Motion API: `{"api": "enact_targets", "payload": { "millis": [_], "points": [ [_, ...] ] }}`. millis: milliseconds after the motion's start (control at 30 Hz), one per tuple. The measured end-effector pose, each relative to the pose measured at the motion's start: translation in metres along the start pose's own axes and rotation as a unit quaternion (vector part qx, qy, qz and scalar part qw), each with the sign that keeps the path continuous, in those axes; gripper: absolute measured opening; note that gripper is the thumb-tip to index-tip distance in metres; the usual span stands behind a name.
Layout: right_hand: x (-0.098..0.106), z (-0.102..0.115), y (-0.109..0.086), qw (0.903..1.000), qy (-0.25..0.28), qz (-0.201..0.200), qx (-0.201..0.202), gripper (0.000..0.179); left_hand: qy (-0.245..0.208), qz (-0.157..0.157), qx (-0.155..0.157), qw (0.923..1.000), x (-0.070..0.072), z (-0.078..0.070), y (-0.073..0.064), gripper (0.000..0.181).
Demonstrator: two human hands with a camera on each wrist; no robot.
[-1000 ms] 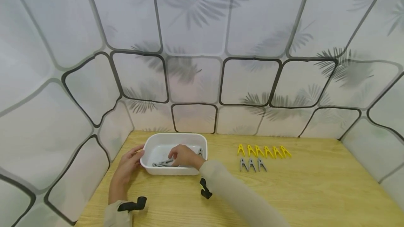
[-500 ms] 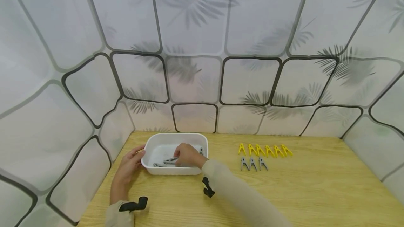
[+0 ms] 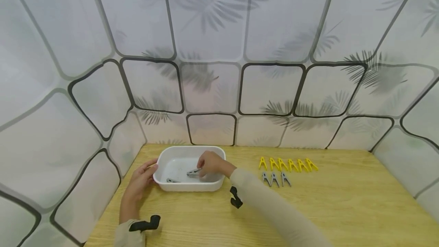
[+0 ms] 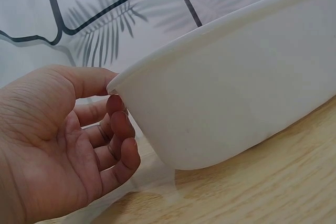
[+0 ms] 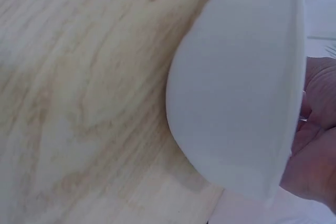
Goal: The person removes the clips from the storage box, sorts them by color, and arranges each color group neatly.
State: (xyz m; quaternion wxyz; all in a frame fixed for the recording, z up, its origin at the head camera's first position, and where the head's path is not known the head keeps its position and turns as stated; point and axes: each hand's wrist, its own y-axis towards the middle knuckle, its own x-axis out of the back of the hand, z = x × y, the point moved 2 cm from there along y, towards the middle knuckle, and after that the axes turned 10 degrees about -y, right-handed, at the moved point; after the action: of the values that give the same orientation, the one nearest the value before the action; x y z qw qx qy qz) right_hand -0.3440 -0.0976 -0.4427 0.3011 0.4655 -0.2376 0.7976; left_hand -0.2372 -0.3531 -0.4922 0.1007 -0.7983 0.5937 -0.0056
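Observation:
A white plastic tub (image 3: 185,187) stands on the wooden table, left of centre. My left hand (image 3: 140,178) grips its left end; in the left wrist view the thumb lies on the rim and the curled fingers (image 4: 122,124) sit under it. Inside the tub my right hand (image 3: 210,162) pinches a grey clothespin (image 3: 193,172), which sticks out to the left of the fingertips. Another grey clothespin (image 3: 172,180) lies on the tub floor near the front left. The tub wall (image 5: 236,87) hides most of my right hand in the right wrist view.
Right of the tub, several yellow clothespins (image 3: 281,163) form a row on the wooden table (image 3: 343,201). Three grey clothespins (image 3: 274,179) make a shorter row in front of them. A patterned white backdrop (image 3: 212,87) rises behind the table and at both sides.
My right hand has moved right and slightly back inside the tub, bringing a grey clothespin along and away from the one at the front left. The left hand keeps its hold on the rim.

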Motion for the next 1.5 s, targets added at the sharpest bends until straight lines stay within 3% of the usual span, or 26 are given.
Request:
{"api": "enact_targets", "payload": {
  "millis": [467, 767, 1000, 1300, 1500],
  "points": [
    [0.051, -0.004, -0.023, 0.9922, -0.095, 0.017, 0.080, 0.017, -0.021, 0.008, -0.015, 0.9996, -0.006, -0.002, 0.002, 0.058],
    [0.075, -0.016, -0.056, 0.9853, -0.106, -0.021, 0.132, 0.021, -0.008, 0.005, -0.010, 0.9999, -0.007, -0.003, 0.001, 0.058],
    [0.081, -0.033, -0.085, 0.9792, -0.101, -0.052, 0.168, 0.026, -0.024, 0.005, -0.005, 0.9997, -0.005, 0.001, 0.000, 0.057],
    [0.085, -0.073, -0.126, 0.9858, -0.091, -0.063, 0.126, 0.024, -0.013, 0.002, -0.010, 0.9999, -0.003, 0.002, -0.002, 0.058],
    [0.096, -0.106, -0.157, 0.9868, -0.073, -0.098, 0.106, 0.023, -0.017, -0.002, -0.010, 0.9998, -0.002, 0.002, -0.003, 0.056]
  ]
}}
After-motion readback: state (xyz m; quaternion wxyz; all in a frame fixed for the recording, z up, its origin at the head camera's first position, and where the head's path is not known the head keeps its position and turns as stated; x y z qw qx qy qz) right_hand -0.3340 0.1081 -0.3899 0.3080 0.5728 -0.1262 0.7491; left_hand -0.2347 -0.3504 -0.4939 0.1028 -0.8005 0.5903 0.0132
